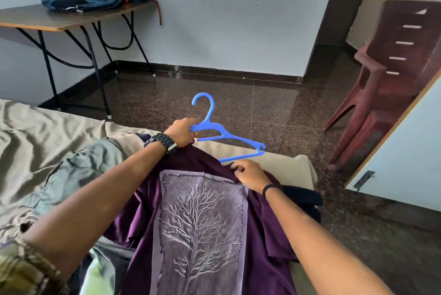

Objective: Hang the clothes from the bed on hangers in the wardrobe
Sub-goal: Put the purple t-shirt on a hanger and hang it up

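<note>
The left end of the blue plastic hanger (pixel 222 132) is hidden inside the left hand (pixel 181 132) and under the collar of the purple tree-print T-shirt (pixel 202 218), whose hem runs off the frame at six o'clock. The right hand (pixel 250 174) hides its fingertips in the cloth. At four o'clock a black garment (pixel 303 196) shows only in part. The dark red plastic chair (pixel 386 75) is cut off at three o'clock.

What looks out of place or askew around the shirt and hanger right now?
Nothing is damaged. The blue hanger is only partly in the purple shirt: the left hand grips one shoulder, the other sticks out beyond the right hand.
</note>
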A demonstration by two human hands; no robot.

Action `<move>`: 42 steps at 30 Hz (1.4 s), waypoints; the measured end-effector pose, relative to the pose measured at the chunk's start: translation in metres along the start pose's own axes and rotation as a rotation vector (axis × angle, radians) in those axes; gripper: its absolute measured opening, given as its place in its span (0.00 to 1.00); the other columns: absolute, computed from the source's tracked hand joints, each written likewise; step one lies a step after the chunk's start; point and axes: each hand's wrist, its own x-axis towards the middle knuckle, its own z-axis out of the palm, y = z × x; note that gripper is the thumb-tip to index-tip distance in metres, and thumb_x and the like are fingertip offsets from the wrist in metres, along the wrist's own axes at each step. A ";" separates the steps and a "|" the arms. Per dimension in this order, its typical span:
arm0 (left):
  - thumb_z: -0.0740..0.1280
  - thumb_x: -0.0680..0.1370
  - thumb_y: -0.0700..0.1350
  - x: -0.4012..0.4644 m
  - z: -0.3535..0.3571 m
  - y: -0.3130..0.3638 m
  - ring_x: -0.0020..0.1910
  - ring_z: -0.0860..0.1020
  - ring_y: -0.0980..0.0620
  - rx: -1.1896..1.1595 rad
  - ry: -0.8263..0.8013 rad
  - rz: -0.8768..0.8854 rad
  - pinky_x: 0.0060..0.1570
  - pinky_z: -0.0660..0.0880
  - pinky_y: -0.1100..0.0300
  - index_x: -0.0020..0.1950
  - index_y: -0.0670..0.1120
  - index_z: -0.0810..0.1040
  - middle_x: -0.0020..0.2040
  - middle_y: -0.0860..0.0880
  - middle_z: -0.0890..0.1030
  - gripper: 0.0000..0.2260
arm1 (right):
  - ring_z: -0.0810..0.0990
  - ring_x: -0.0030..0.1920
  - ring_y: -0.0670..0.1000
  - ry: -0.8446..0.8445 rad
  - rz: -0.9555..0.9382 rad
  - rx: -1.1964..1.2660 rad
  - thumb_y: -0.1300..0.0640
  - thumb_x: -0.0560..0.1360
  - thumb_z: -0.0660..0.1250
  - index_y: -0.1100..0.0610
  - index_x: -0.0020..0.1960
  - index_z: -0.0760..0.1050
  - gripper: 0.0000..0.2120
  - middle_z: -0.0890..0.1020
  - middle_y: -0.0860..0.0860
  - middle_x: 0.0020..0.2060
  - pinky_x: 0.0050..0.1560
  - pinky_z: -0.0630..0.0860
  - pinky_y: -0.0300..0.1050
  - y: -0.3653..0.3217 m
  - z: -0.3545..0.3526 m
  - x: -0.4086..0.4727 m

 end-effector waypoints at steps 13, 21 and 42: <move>0.60 0.79 0.35 -0.005 -0.001 0.001 0.42 0.77 0.49 -0.034 0.042 0.001 0.43 0.68 0.60 0.63 0.43 0.75 0.45 0.46 0.77 0.14 | 0.71 0.66 0.56 -0.397 -0.068 -0.177 0.66 0.74 0.54 0.48 0.72 0.65 0.28 0.73 0.54 0.68 0.63 0.67 0.46 -0.036 0.005 0.003; 0.61 0.79 0.36 -0.013 -0.007 -0.007 0.44 0.78 0.48 -0.013 0.032 -0.007 0.46 0.71 0.58 0.65 0.44 0.74 0.48 0.45 0.79 0.15 | 0.76 0.46 0.55 -0.324 0.100 -0.393 0.58 0.74 0.60 0.57 0.65 0.75 0.19 0.79 0.58 0.58 0.36 0.73 0.38 -0.012 -0.022 -0.001; 0.66 0.77 0.35 -0.043 -0.032 0.003 0.46 0.75 0.52 0.012 0.040 0.218 0.49 0.67 0.62 0.67 0.47 0.75 0.49 0.52 0.79 0.19 | 0.77 0.60 0.63 0.044 0.376 -0.328 0.60 0.75 0.67 0.60 0.65 0.73 0.18 0.70 0.62 0.66 0.60 0.75 0.56 0.013 -0.109 -0.006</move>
